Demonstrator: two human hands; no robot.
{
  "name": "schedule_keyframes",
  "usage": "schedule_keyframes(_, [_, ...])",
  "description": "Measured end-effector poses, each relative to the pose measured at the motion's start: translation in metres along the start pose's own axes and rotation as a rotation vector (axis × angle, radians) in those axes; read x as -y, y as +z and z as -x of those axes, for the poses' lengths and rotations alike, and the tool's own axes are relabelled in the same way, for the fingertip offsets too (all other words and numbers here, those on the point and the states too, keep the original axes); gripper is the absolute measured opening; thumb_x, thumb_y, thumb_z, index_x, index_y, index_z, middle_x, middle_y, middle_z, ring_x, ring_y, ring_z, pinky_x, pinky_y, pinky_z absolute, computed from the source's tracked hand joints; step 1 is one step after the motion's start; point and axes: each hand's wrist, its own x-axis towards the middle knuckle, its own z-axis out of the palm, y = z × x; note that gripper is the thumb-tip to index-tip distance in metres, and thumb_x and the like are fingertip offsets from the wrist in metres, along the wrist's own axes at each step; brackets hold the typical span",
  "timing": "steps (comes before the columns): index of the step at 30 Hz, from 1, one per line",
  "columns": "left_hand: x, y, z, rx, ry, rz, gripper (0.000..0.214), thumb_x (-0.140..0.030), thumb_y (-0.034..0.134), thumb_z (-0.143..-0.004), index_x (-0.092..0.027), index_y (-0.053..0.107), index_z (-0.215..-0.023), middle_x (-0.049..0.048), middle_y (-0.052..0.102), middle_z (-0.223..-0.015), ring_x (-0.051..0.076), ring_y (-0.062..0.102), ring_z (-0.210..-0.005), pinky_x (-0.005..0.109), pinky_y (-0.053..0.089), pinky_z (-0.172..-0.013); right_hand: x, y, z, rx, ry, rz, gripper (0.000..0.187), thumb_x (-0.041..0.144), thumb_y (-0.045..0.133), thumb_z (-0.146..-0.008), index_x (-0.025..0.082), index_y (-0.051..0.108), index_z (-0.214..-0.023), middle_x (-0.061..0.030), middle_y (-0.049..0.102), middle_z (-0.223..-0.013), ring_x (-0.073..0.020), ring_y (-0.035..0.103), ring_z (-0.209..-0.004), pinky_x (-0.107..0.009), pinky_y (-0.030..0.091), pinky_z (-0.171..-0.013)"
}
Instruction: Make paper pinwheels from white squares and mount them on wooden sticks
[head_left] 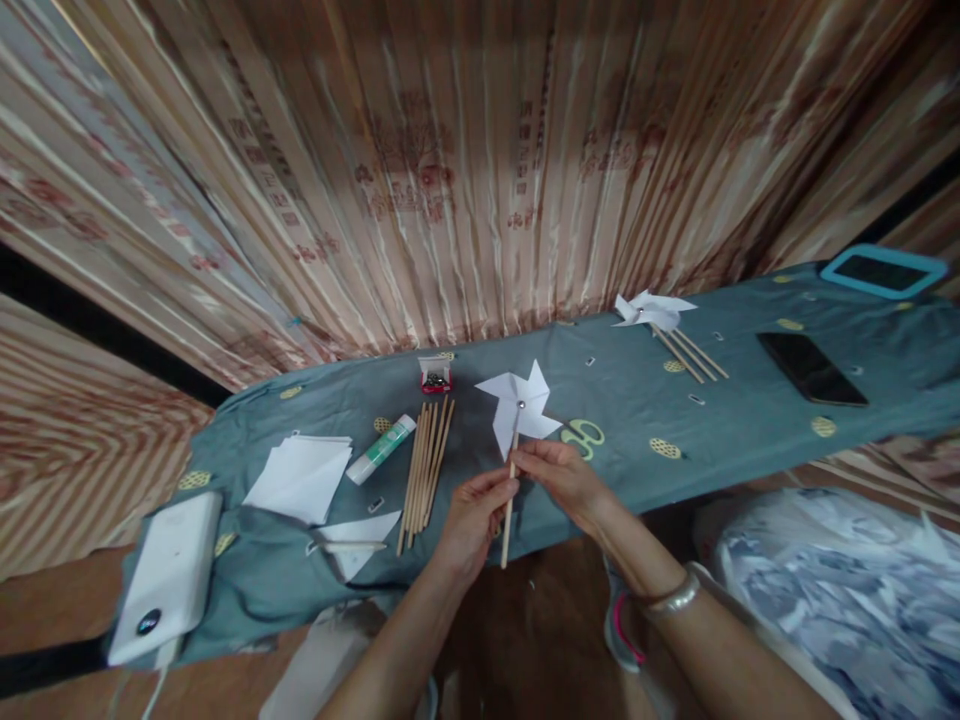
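A white paper pinwheel point(519, 405) with a metal pin at its centre is fixed to a thin wooden stick point(509, 510). My left hand point(474, 520) pinches the stick just below the paper. My right hand point(564, 478) is closed on the stick's top from the right side, fingertips touching the pinwheel's lower edge. Both hands hold it over the near edge of the grey-blue cloth-covered table point(637, 420).
A bundle of wooden sticks point(426, 465), a glue stick point(381, 450), a small red box of pins point(436, 377), white paper squares point(300, 478) and a white power bank point(166, 575) lie to the left. Finished pinwheels point(651, 312), a black phone point(811, 368) and a blue-framed tablet point(883, 270) lie to the right.
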Motion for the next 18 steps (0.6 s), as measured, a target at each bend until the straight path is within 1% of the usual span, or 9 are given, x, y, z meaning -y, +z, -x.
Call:
schedule_keyframes(3, [0.0007, -0.0021, -0.0012, -0.009, 0.003, -0.005, 0.045, -0.032, 0.095, -0.035, -0.013, 0.077, -0.072, 0.0, 0.068, -0.057, 0.006, 0.055, -0.052, 0.017, 0.044, -0.055, 0.0008, 0.001, -0.0031, -0.013, 0.008, -0.011, 0.039, 0.052, 0.087, -0.048, 0.018, 0.073, -0.062, -0.0006, 0.069, -0.062, -0.0129, 0.056, -0.062, -0.03, 0.042, -0.07])
schedule_keyframes(6, [0.0022, -0.0052, -0.0023, -0.007, 0.015, -0.015, 0.044, -0.032, 0.094, -0.038, -0.012, 0.077, -0.074, 0.0017, 0.069, -0.061, 0.006, 0.056, -0.054, 0.018, 0.045, -0.057, 0.0016, -0.0001, -0.0064, -0.037, 0.008, -0.017, 0.039, 0.052, 0.087, -0.048, 0.018, 0.073, -0.063, -0.0002, 0.069, -0.062, -0.0128, 0.056, -0.062, -0.03, 0.042, -0.068])
schedule_keyframes(11, [0.0007, -0.0094, -0.0012, -0.019, 0.006, -0.035, 0.044, -0.028, 0.095, -0.036, -0.014, 0.078, -0.074, 0.0024, 0.071, -0.063, 0.007, 0.057, -0.055, 0.019, 0.046, -0.059, 0.003, -0.0021, -0.0075, -0.034, 0.035, -0.025, 0.035, 0.047, 0.088, -0.05, 0.019, 0.074, -0.065, -0.0001, 0.07, -0.065, -0.0133, 0.058, -0.064, -0.03, 0.043, -0.07])
schedule_keyframes(15, [-0.0031, -0.009, 0.0005, -0.017, 0.015, -0.036, 0.043, -0.027, 0.094, -0.036, -0.014, 0.078, -0.074, 0.0024, 0.07, -0.062, 0.007, 0.056, -0.053, 0.019, 0.045, -0.057, 0.007, -0.0025, -0.0032, -0.001, 0.077, -0.073, 0.034, 0.044, 0.086, -0.054, 0.021, 0.076, -0.077, -0.0024, 0.074, -0.078, -0.0153, 0.064, -0.072, -0.03, 0.046, -0.074])
schedule_keyframes(18, [-0.0035, -0.0079, 0.0012, -0.013, 0.019, -0.041, 0.043, -0.029, 0.094, -0.035, -0.015, 0.078, -0.071, 0.0006, 0.068, -0.057, 0.006, 0.055, -0.052, 0.019, 0.044, -0.056, 0.0095, -0.0019, -0.0001, 0.043, 0.092, -0.177, 0.033, 0.039, 0.085, -0.057, 0.022, 0.076, -0.084, -0.0035, 0.075, -0.087, -0.0167, 0.068, -0.081, -0.03, 0.048, -0.08])
